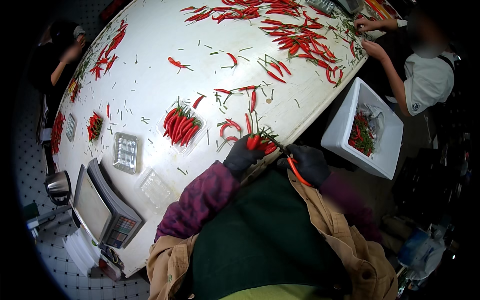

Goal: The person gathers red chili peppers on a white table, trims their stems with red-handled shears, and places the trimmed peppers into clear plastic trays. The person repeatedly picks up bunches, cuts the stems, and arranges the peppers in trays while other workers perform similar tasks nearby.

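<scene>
My left hand point(242, 153), in a dark glove, grips a bunch of red chilli peppers point(254, 142) at the table's near edge, green stems pointing away from me. Scissors with orange handles point(297, 171) are in my gloved right hand point(309, 163). Their dark blades reach left to the stems of the held chillies; whether they are parted is too small to tell. Just beyond my left hand lie a few loose curved chillies point(230, 127). Further left, a clear plastic tray point(203, 135) holds a neat pile of red chillies point(182, 125) with green stems.
Left of me are an empty clear tray point(125, 153), another clear tray point(154, 189) and a grey weighing scale point(112, 210). A white foam box point(339, 129) with chillies and stems stands right of the table point(150, 86). Co-workers stand at the right and far left; a chilli heap point(300, 39) lies far right.
</scene>
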`<state>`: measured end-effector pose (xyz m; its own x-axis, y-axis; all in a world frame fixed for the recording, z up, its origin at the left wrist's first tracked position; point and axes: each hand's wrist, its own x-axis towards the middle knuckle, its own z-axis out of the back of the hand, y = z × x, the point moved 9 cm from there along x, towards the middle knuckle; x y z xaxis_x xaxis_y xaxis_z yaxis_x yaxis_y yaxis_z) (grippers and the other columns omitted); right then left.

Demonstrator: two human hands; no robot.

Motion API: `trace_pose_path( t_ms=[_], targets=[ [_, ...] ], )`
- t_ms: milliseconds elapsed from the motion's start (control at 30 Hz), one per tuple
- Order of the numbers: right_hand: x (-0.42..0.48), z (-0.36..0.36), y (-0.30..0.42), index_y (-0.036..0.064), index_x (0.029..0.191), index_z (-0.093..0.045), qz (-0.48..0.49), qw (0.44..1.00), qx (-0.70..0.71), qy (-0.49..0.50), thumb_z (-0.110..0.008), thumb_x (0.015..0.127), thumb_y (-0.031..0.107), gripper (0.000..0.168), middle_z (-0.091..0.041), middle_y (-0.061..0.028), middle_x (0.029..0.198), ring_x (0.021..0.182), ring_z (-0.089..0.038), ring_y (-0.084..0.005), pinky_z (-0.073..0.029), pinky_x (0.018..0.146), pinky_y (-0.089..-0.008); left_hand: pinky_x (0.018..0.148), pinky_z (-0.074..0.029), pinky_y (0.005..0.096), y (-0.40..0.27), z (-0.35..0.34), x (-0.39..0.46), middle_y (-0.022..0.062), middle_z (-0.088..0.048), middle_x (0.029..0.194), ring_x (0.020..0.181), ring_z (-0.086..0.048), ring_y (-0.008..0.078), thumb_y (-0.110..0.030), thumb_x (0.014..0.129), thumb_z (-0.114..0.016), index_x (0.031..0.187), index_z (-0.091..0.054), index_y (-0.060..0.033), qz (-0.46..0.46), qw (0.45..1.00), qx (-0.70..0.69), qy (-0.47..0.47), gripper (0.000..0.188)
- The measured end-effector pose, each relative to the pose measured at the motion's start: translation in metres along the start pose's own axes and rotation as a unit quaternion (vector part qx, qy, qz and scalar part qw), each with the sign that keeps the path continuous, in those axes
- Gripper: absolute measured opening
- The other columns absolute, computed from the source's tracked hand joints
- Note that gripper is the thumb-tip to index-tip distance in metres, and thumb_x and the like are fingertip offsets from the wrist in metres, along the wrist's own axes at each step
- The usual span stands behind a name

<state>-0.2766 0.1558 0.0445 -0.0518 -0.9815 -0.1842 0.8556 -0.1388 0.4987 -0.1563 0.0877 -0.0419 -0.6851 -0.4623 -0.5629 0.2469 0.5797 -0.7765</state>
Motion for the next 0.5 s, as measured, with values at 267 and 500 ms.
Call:
trace_pose_path(
  t_ms=[267, 500],
  targets=[
    [-0.006, 0.006, -0.009, 0.007, 0.084, -0.058, -0.009, 0.996, 0.077, -0.052, -0.065, 0.074, 0.036, 0.032, -0.055, -0.0146, 0.066, 0.061, -0.054, -0.0338, -0.043, 0.055, -0.0407, 0.064, -0.047, 0.0262, 0.006, 0.008, 0.008, 0.0062, -0.058, 0.09, 0.076, -0.056, 0.0128, -0.006, 0.067, -0.062, 0.111, -0.051, -0.0027, -0.008, 0.999, 0.032, 0.016, 0.046],
    [0.003, 0.025, 0.009, 0.005, 0.085, -0.058, 0.049, 0.994, 0.072, -0.069, -0.064, 0.075, 0.038, 0.034, -0.055, -0.0148, 0.067, 0.063, -0.055, -0.033, -0.044, 0.059, -0.0387, 0.08, -0.046, 0.0308, 0.006, 0.01, 0.017, 0.0105, -0.061, 0.097, 0.091, -0.058, 0.0189, -0.02, 0.074, -0.068, 0.108, -0.053, -0.0034, -0.077, 0.943, 0.322, -0.043, 0.041]
  ],
)
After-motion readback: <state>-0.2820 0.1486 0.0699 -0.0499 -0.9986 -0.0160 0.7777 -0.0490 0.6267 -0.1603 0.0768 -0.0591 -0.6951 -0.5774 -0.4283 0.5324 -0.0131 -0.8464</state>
